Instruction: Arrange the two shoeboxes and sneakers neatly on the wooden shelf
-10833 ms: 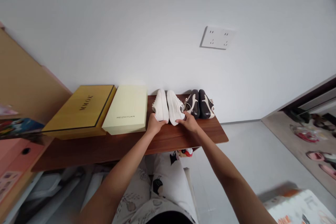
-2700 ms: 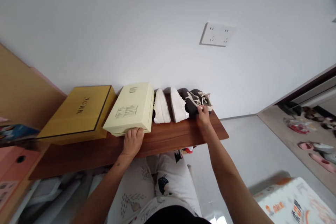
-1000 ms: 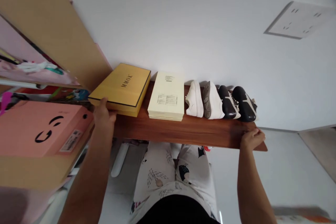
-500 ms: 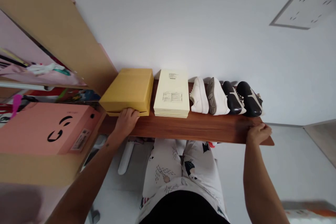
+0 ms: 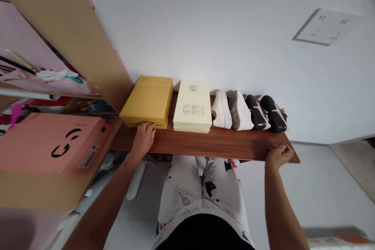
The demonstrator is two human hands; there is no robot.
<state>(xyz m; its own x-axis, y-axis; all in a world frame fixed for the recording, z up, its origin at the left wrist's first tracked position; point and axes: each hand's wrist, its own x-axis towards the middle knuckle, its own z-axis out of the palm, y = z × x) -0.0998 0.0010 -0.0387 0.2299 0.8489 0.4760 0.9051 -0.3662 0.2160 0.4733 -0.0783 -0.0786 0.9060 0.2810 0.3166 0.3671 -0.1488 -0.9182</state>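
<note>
My left hand [image 5: 143,138] is at the front of a mustard-yellow lidded box [image 5: 148,99], its fingers bent and pressed together against the lower front edge. The box lies at the left of a reddish-brown wooden shelf board [image 5: 202,143]. Over the board's front edge, near its right end, my right hand [image 5: 279,156] is curled closed, with nothing visible in it. Between the hands stand a cream box [image 5: 192,105], a pair of white sneakers [image 5: 222,110] and a pair of black-and-beige shoes [image 5: 274,113], in a row along the wall.
A pink box [image 5: 55,140] sits on a wooden shelf unit [image 5: 102,54] at the left, with assorted small items above it. Behind the board rises a white wall [image 5: 205,27] with a socket plate [image 5: 325,27] at upper right. My legs are below the board.
The yellow box appears slightly farther back and to the right, with my left hand still against it. My right hand has shifted a little left along the board. The view has tilted slightly.
</note>
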